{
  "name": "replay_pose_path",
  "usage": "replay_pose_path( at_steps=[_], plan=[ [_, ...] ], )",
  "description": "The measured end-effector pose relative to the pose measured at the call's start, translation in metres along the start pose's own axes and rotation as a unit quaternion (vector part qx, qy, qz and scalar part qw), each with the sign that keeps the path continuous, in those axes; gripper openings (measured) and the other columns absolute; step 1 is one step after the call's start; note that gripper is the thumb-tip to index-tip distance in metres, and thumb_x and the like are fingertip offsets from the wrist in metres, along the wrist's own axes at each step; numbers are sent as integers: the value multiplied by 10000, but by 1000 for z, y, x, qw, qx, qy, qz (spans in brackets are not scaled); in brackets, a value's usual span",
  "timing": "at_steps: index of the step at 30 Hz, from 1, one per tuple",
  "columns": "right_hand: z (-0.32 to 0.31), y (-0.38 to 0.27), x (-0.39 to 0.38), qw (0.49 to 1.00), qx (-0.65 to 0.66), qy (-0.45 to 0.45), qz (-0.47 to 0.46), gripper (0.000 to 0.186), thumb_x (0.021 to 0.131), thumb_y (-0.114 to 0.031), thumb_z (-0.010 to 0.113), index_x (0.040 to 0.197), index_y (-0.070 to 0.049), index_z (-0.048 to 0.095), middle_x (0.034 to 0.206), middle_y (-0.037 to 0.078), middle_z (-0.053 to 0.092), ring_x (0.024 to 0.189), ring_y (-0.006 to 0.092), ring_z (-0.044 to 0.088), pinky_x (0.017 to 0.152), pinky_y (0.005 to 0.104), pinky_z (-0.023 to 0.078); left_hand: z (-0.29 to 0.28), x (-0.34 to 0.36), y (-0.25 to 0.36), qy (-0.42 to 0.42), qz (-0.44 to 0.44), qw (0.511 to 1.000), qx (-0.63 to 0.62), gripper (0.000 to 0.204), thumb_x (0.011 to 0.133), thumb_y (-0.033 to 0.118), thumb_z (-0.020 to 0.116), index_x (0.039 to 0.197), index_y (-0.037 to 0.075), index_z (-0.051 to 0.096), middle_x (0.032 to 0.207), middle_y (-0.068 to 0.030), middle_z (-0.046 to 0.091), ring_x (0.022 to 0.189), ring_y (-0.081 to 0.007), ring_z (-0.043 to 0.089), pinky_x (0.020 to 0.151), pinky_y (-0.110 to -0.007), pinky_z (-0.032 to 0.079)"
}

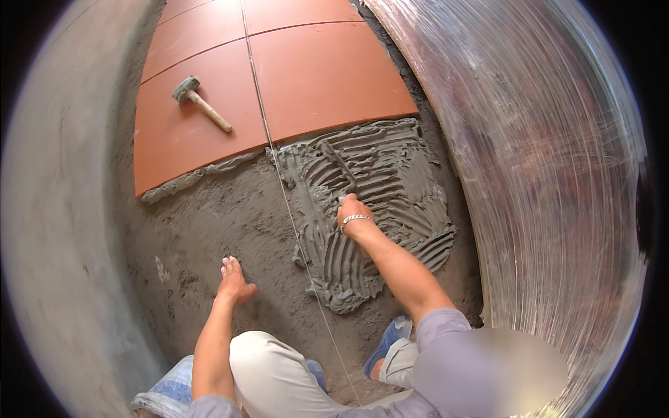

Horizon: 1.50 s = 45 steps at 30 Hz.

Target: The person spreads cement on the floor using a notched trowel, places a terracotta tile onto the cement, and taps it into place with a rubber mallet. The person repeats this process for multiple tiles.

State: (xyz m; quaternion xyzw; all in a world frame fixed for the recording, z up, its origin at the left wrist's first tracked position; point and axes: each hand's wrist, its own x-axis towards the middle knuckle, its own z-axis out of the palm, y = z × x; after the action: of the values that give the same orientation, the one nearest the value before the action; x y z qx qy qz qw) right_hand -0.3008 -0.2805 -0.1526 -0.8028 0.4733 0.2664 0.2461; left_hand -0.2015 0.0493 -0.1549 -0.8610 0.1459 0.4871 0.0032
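My right hand (354, 210) grips a mortar-smeared trowel (338, 159), held over a patch of grey adhesive (421, 198) combed into curved ridges. My left hand (235, 280) is open, fingers extended, by the rough grey floor (195, 244) left of a taut string (291, 219). Beyond both hands lie large terracotta tiles (327, 76) with mortar squeezed along their near edge. A mallet (191, 94) with a wooden handle rests on the left tile.
A grey wall (63, 195) runs along the left and a panel (550, 167) wrapped in clear plastic along the right. A bucket (160, 390) stands at the lower left, beside my bent knee. My sandalled foot (390, 345) is just short of the adhesive.
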Motion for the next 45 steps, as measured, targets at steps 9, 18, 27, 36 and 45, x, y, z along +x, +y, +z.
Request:
replay_pose_path(
  at_steps=[9, 18, 27, 36, 45],
  plan=[
    [21, -26, -17, 995, -5, 21, -93, 359, 925, -275, 554, 1108, 31, 516, 1071, 288, 661, 1042, 421, 638, 901, 478, 509, 2, 4, -6, 1, 1, 1000, 3, 1048, 771, 222, 689, 1527, -23, 5, 1605, -227, -12, 1487, -364, 66, 1201, -392, 189],
    [-22, -5, 15, 988, -60, 73, -125, 321, 894, -285, 599, 1086, -35, 536, 1026, 255, 673, 997, 406, 649, 872, 492, 508, -2, 1, -5, -4, -5, 1000, 4, 1038, 788, 222, 690, 1535, 7, 3, 1611, -202, -11, 1488, -347, 86, 1195, -408, 218],
    [-43, 34, 37, 940, -257, 36, -222, 144, 902, -149, 536, 1000, -44, 541, 976, 220, 692, 945, 395, 665, 803, 489, 525, -2, 2, -1, -8, -12, 1000, 18, 1029, 796, 212, 683, 1534, 7, -4, 1612, -197, -11, 1487, -348, 89, 1192, -411, 228],
    [-16, 102, -27, 907, -313, -31, -281, 100, 889, -108, 491, 969, -64, 532, 961, 192, 694, 896, 391, 675, 742, 486, 534, 0, 6, -3, -2, -1, 1000, 20, 1006, 811, 207, 667, 1527, -19, -4, 1603, -231, -4, 1483, -371, 81, 1198, -411, 203],
    [12, 157, -81, 909, -296, -60, -288, 105, 873, -125, 514, 969, -93, 544, 921, 171, 690, 864, 372, 680, 716, 476, 540, 0, 8, -6, -13, 13, 999, 27, 1011, 820, 196, 669, 1522, -28, -24, 1592, -257, -26, 1476, -396, 81, 1198, -402, 193]
  ],
)
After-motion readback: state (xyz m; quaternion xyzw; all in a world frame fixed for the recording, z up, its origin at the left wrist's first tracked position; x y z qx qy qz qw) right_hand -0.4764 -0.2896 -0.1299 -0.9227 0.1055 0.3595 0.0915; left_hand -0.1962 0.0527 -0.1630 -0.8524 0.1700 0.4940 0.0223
